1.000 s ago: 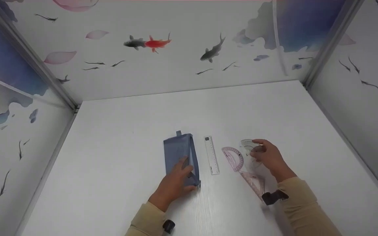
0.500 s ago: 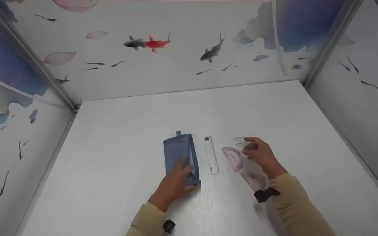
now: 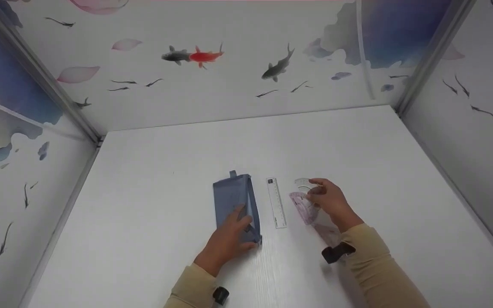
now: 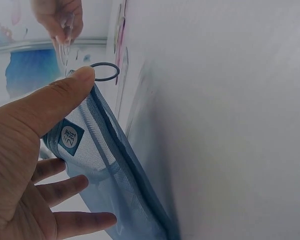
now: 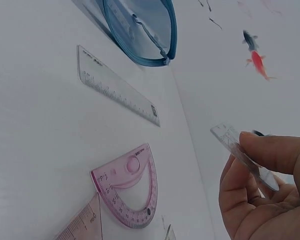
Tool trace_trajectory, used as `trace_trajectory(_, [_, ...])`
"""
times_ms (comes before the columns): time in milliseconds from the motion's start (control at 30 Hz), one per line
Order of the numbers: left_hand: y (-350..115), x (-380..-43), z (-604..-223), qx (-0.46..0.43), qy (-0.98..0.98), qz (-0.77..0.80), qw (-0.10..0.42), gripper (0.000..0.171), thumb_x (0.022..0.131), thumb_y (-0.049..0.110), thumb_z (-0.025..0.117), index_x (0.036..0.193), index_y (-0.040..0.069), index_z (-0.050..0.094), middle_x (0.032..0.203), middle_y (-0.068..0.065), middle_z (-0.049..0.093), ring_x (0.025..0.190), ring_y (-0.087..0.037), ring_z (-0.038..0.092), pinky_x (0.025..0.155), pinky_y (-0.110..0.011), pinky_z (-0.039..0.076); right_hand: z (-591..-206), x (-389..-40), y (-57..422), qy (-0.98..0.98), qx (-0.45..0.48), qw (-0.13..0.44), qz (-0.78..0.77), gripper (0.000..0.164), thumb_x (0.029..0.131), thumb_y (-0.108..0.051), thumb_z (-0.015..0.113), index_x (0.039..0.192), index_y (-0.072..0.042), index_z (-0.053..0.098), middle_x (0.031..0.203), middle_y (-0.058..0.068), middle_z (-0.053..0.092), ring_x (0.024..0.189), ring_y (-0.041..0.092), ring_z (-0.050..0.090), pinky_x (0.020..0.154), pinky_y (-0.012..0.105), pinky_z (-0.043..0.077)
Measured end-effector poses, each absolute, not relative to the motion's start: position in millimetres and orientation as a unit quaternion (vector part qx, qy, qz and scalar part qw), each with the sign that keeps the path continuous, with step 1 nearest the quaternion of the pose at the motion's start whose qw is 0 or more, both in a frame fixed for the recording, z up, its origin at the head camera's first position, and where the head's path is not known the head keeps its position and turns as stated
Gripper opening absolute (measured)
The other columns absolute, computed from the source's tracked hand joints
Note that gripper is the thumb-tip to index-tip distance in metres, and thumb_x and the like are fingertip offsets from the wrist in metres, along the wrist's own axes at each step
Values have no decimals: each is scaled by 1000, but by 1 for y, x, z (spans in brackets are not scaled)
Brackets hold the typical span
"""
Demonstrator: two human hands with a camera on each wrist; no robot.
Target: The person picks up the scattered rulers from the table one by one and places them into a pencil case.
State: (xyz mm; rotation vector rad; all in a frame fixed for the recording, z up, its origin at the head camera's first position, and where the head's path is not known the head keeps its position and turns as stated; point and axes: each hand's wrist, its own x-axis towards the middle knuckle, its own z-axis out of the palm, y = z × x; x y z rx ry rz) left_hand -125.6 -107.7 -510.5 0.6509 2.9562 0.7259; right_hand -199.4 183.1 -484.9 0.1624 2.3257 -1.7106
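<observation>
A blue zippered pencil case (image 3: 229, 194) lies on the white table. My left hand (image 3: 225, 241) grips its near part, thumb at the end corner and fingers across the top; the left wrist view shows a dark ring (image 4: 106, 71) by the thumb. In the right wrist view the case's mouth (image 5: 173, 30) gapes. My right hand (image 3: 334, 203) pinches a clear protractor (image 3: 302, 183), raised off the table (image 5: 225, 135). Beneath and beside that hand lie a pink protractor (image 5: 125, 167) and a pink set square (image 5: 85, 222), partly covered in the head view.
A clear ruler (image 3: 276, 203) lies between the pencil case and the pink protractor. At the right wrist view's bottom edge shows a bit of another clear piece (image 5: 170, 233). Patterned walls (image 3: 238, 94) enclose the table at the back and both sides.
My right hand has moved left with the clear protractor, from right of the pink protractor to over its edge. The left hand and pencil case have stayed put.
</observation>
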Motion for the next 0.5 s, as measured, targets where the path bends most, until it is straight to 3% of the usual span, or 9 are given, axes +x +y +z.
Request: trace_trajectory(500, [-107,-126,-510,203,952,229,15,61,76,33,82,126,16,53,154,-16,30,130,-36,45,83,-41,54,-490,-207,156,780,92,133,-605,53,91,-6,65,141,-4,44,115,14,58,101,21,56,88,33,50])
